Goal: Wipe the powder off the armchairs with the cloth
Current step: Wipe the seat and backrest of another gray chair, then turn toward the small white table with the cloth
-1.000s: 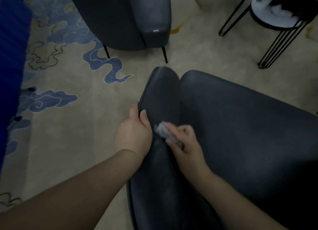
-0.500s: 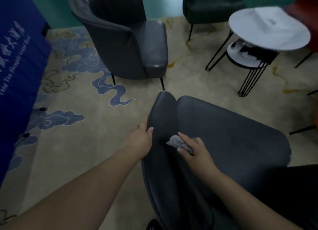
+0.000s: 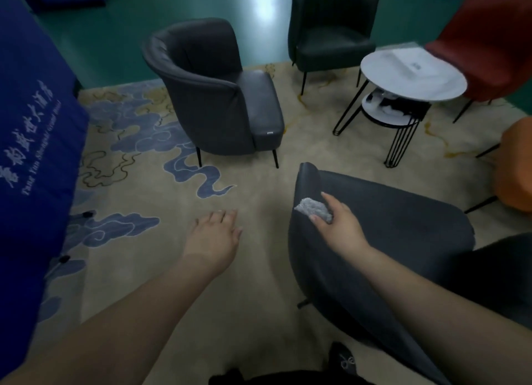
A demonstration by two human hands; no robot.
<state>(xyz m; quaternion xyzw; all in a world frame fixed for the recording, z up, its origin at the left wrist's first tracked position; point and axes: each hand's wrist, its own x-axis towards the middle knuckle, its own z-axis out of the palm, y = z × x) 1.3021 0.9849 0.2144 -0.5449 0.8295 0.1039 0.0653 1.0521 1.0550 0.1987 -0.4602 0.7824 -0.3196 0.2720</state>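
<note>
R hand fingers round cloth, L hand spread.

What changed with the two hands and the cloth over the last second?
The left hand let go of the near armchair's arm edge and moved out to the left; it now hovers open over the carpet. The right hand slid the cloth forward along the chair's arm toward its front end. The camera view also lifted. Unchanged: the right hand's fingers grip the cloth against the chair.
</note>
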